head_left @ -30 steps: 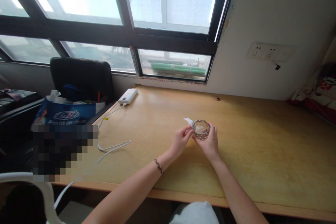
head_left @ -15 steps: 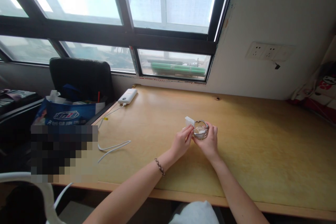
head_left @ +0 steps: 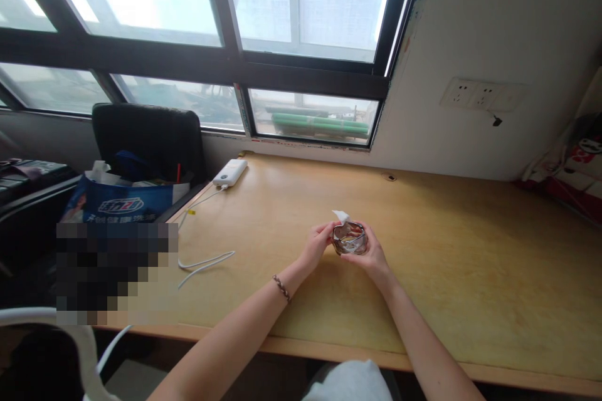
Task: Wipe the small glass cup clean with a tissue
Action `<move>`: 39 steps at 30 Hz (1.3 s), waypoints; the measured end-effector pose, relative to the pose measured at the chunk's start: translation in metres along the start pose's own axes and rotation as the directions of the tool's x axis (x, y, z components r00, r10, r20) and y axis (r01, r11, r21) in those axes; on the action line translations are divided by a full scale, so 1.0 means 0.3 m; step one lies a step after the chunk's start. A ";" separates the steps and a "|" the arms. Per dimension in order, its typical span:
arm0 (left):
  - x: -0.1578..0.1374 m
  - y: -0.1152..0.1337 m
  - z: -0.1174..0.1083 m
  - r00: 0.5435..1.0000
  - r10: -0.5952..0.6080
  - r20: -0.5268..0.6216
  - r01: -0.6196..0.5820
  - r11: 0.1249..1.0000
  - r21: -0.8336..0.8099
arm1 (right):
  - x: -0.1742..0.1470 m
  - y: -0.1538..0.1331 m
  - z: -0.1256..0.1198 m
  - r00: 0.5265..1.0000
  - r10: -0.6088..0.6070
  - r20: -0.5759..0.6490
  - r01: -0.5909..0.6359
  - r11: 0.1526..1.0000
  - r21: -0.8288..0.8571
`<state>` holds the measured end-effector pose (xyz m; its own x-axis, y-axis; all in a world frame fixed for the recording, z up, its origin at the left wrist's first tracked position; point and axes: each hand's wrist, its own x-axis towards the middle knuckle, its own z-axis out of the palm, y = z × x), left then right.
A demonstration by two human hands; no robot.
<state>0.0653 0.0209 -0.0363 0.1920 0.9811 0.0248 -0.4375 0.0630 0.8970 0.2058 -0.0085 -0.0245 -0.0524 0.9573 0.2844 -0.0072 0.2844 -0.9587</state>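
Observation:
Between my hands, above the table, is a small round see-through glass cup (head_left: 349,239) with a shiny wavy rim, its open top facing me. My right hand (head_left: 375,258) is closed around its right side and front, the thumb along the lower edge. My left hand (head_left: 316,247) pinches at the cup's left rim, on a white tissue (head_left: 341,217) that sticks up over the far left of the rim. The left fingertips are partly hidden by the cup and tissue.
The wooden table (head_left: 263,213) reaches to the window wall. A white power bank (head_left: 230,173) lies at its far left corner, with a white cable (head_left: 207,260) running along the left edge. A blue bag (head_left: 126,200) stands by a black chair (head_left: 148,138).
The cup has shifted slightly left and tilted. The tissue now bunches at the far left of the rim instead of inside and beside it; my left hand has moved a little left.

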 end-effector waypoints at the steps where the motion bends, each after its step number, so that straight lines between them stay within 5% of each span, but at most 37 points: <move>1: 0.002 0.000 0.002 1.000 -0.005 0.003 0.005 0.999 -0.032 | -0.001 -0.007 0.000 0.999 0.020 0.031 -0.022 0.998 0.056; 6: -0.006 0.006 0.015 1.000 -0.003 0.007 0.003 0.996 -0.088 | -0.004 -0.039 0.004 0.998 -0.008 0.069 0.001 0.995 0.101; 13: -0.017 0.016 0.004 0.990 0.136 -0.047 -0.125 0.975 0.183 | -0.011 -0.019 0.018 0.980 -0.183 -0.083 0.145 0.931 -0.334; 17: -0.036 0.040 0.020 0.937 0.341 0.079 -0.324 0.756 0.569 | -0.030 -0.038 0.026 0.959 -0.271 -0.082 0.186 0.820 -0.541; 21: -0.058 0.057 0.043 0.900 0.371 0.227 -0.408 0.541 0.735 | -0.033 -0.042 0.023 0.930 -0.348 -0.114 0.201 0.747 -0.634; 31: -0.092 0.058 0.063 0.884 0.321 0.339 -0.457 0.447 0.769 | -0.024 -0.014 -0.001 0.910 -0.406 -0.083 0.208 0.621 -0.756; 39: -0.097 0.049 0.056 0.841 0.387 0.378 -0.529 0.440 0.726 | -0.017 -0.016 0.002 0.905 -0.402 -0.143 0.188 0.676 -0.712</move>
<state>0.0680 -0.0097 -0.0165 0.3246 0.7804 0.5345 0.3440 -0.6238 0.7018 0.2055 -0.0148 -0.0212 0.0980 0.7591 0.6435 0.6965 0.4096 -0.5892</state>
